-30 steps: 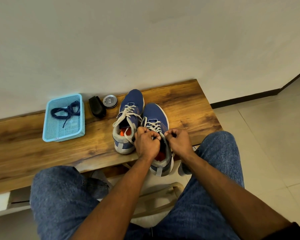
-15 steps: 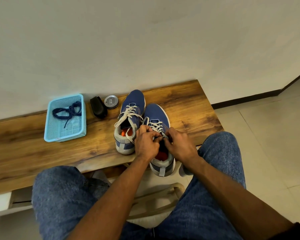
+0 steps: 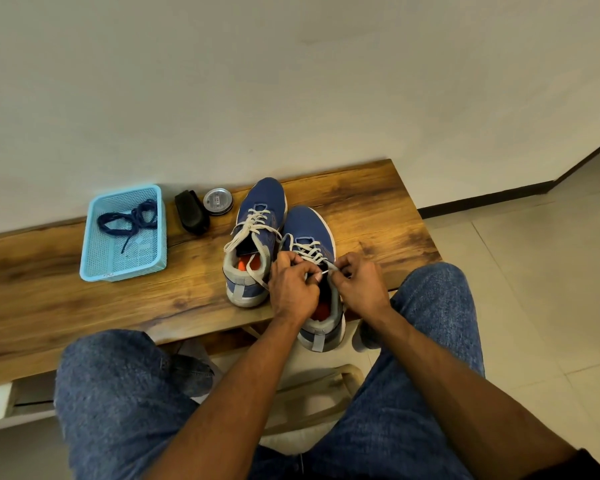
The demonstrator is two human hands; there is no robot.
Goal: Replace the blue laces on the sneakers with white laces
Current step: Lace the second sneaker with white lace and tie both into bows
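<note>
Two blue sneakers stand side by side on the wooden bench (image 3: 84, 306), toes toward the wall. The left sneaker (image 3: 257, 216) wears a white lace with loose ends hanging over its side. The right sneaker (image 3: 309, 230) is laced in white (image 3: 307, 249); its heel sticks out past the bench's front edge. My left hand (image 3: 291, 289) and my right hand (image 3: 359, 285) sit over its tongue, each pinching an end of that white lace, fingertips close together. The blue laces (image 3: 129, 218) lie coiled in a light blue basket (image 3: 94, 268).
A black shoe brush (image 3: 191, 211) and a round polish tin (image 3: 217, 201) lie against the wall between the basket and the sneakers. My knees in blue jeans (image 3: 118, 393) flank a stool below the bench. Tiled floor (image 3: 534, 271) lies to the right.
My hands have drawn closer together over the right sneaker's tongue, working the white lace ends. The sneakers, basket and blue laces have stayed where they were.
</note>
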